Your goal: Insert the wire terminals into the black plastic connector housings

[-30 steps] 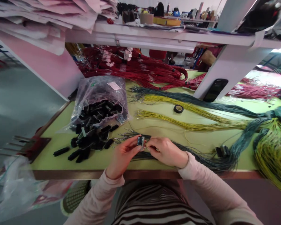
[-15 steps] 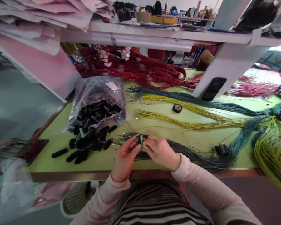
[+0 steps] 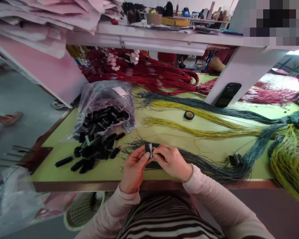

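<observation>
A small black connector [image 3: 149, 148] is pinched between the fingertips of my left hand [image 3: 134, 169], just above the near edge of the green table [image 3: 164, 172]. My right hand [image 3: 171, 161] is closed beside it, its fingertips pressed at the connector's right side on a thin wire I can barely make out. Under both hands lies a bundle of dark grey wires [image 3: 204, 164] running off to the right. A heap of loose black connectors [image 3: 94, 152] sits to the left of my left hand.
A clear plastic bag [image 3: 104, 106] of black connectors lies behind the heap. Yellow wire bundles [image 3: 201, 132], teal wires [image 3: 214, 108] and red wires [image 3: 149, 73] cross the table. A tape roll [image 3: 189, 115] and a black phone [image 3: 228, 94] lie farther back. Someone's sandalled foot [image 3: 11, 118] shows at left.
My hands stay together on the connector, hardly moved. The view has shifted slightly, and a foot has come into sight on the floor at the left.
</observation>
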`<move>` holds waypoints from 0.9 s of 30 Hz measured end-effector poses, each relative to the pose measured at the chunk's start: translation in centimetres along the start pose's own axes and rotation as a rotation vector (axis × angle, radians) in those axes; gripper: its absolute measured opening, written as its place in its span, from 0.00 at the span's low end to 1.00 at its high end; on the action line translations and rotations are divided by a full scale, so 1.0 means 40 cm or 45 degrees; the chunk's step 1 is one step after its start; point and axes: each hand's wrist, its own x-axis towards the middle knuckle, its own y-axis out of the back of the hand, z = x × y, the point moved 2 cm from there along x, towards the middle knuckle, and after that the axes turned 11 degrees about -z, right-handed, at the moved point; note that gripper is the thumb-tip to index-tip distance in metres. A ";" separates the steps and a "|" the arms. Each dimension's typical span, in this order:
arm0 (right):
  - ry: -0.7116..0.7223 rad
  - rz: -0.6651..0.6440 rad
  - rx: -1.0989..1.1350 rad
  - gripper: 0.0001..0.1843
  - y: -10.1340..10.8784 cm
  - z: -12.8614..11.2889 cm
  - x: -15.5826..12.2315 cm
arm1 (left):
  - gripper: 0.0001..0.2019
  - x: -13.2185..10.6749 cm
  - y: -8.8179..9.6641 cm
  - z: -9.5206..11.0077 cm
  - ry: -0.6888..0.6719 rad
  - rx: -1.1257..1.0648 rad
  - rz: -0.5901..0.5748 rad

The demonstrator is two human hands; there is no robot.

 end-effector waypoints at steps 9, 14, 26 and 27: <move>0.010 -0.073 0.186 0.09 -0.041 0.033 -0.015 | 0.14 -0.023 0.053 -0.028 0.046 -0.011 0.053; -0.079 -0.384 -0.198 0.12 -0.032 0.112 0.100 | 0.15 -0.014 0.084 -0.024 0.132 -0.113 0.116; -0.315 -0.524 -0.498 0.08 -0.043 0.184 0.223 | 0.18 0.026 0.098 0.003 0.140 -0.112 0.137; -0.338 -0.512 -0.397 0.08 -0.027 0.178 0.205 | 0.18 0.031 0.097 0.005 0.133 -0.105 0.126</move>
